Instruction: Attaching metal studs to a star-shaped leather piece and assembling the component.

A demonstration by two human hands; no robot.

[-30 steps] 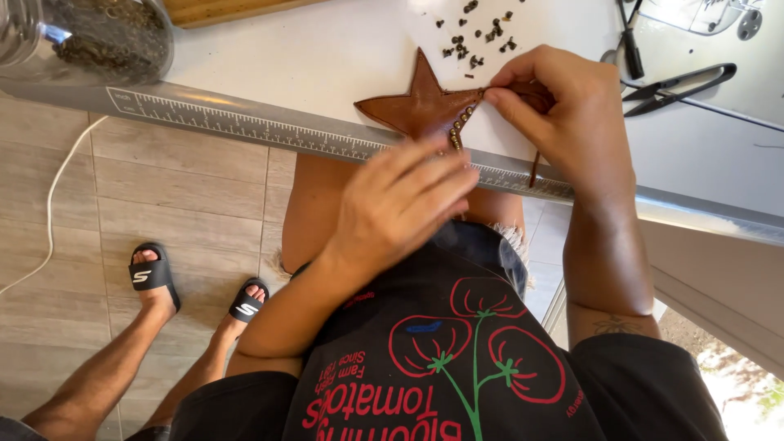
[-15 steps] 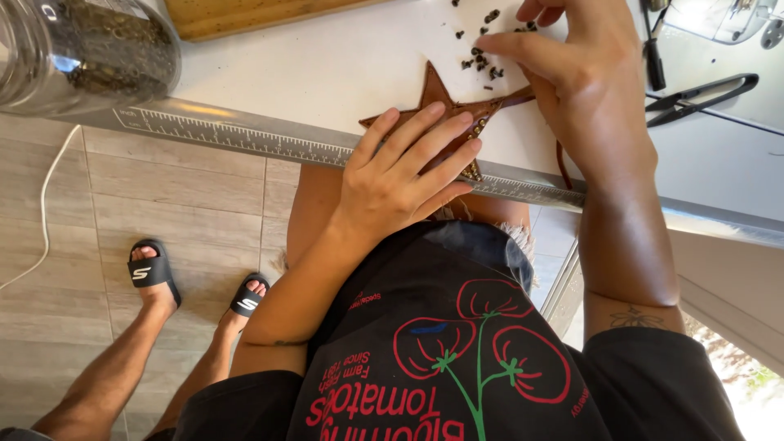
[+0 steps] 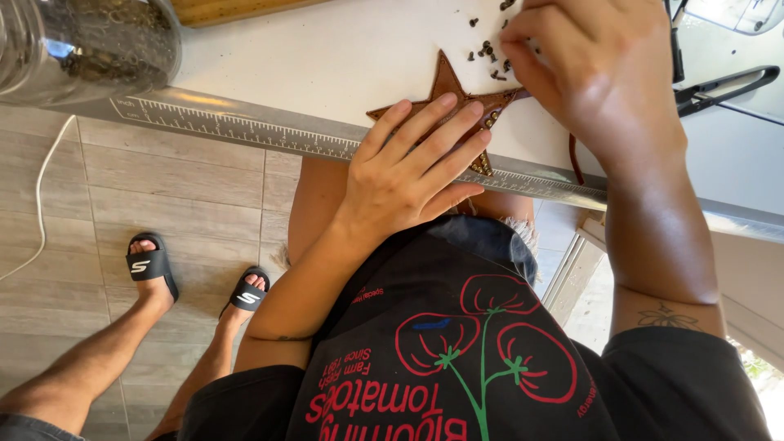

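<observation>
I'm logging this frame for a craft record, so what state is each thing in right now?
Left hand: flat, fingers spread, pressing on the star.
Right hand: fingers pinched at the star's right point.
Brown star: lying flat at the table edge, partly covered.
Small dark beads: scattered loose on the white table.
Glass jar: filled with dark bits.
Black scissors: lying on the table.

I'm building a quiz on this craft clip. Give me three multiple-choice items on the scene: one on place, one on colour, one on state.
1. Where does the left hand rest?
A. on the brown star
B. on the glass jar
C. on the floor

2. What colour is the tabletop?
A. black
B. white
C. green

3. How is the left hand posed?
A. clenched in a fist
B. flat, fingers extended
C. pinching a stud

Answers: 1 A, its fingers lie across the star; 2 B, the bare surface is white; 3 B, the fingers lie straight.
</observation>
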